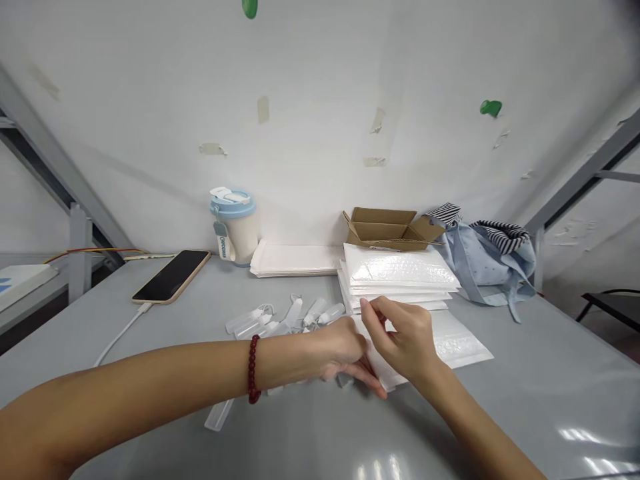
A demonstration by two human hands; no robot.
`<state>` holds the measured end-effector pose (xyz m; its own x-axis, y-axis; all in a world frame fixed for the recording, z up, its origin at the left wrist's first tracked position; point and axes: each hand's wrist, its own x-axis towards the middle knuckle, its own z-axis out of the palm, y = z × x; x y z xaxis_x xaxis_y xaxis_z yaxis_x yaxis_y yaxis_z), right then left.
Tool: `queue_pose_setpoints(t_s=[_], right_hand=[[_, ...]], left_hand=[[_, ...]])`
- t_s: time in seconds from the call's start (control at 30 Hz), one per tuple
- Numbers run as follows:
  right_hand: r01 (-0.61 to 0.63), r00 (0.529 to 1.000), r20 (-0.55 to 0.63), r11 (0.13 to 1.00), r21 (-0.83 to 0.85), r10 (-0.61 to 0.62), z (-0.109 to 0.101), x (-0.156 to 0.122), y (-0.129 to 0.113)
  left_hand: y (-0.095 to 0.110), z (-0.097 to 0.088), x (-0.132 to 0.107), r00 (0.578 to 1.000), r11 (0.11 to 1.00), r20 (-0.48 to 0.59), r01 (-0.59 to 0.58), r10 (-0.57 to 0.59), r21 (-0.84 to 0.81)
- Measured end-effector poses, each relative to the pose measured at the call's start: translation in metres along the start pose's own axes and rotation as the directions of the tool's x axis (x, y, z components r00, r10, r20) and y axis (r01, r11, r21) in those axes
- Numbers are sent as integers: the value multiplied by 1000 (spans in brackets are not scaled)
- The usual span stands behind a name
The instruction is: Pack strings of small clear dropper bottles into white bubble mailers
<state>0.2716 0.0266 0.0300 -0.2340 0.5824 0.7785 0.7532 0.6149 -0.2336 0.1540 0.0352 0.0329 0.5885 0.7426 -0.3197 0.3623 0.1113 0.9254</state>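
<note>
A white bubble mailer [457, 339] lies slanted on the grey table, its near end between my two hands. My left hand [345, 353], a dark red bead bracelet at its wrist, grips that end with the fingers bent beneath its edge. Over the same end, my right hand [407, 337] is closed, thumb and forefinger curled together; what they pinch, if anything, is hidden. Just behind my left forearm lie several small translucent plastic bottles [250, 325], partly covered by the arm. Another translucent piece [219, 415] pokes out on the near side of that forearm.
Stacked white bubble mailers [400, 270] sit behind my hands, an open cardboard box [385, 230] beyond them. Flat white packets [300, 260] lie by the wall. A lidded cup [240, 230] and a phone [173, 277] with its cable are left; a blue cloth bag [480, 260] is right.
</note>
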Motion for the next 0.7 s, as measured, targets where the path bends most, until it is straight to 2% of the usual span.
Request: queue_pose_setpoints(t_s=[0.1,0.2,0.27,0.33,0.43,0.5,0.6,0.7], right_hand=[[-64,997,47,998,-26,65,2,0,2],[-159,978,120,984,-85,169,1,2,7],[-217,948,205,966,-140,242,0,4,12],[-262,900,299,943,-207,316,0,6,17],[-289,810,436,914,-284,391,2,6,22],[-283,746,531,913,-293,402,4,4,24],[-269,661,644,923,-277,386,4,1,26],[-258,609,703,930,-262,367,1,-1,25]], left_hand=[[-4,-6,8,990,996,107,91,-89,-8],[-8,-24,9,978,987,144,137,-149,89],[-11,-39,7,987,976,94,109,-129,187],[-12,-53,3,999,949,2,47,-50,312],[-16,-65,2,989,850,-98,-46,114,525],[-22,-65,5,976,757,-97,-87,195,648],[-32,-60,10,966,606,-57,-113,254,788],[-39,-60,11,964,479,-33,-101,263,872]])
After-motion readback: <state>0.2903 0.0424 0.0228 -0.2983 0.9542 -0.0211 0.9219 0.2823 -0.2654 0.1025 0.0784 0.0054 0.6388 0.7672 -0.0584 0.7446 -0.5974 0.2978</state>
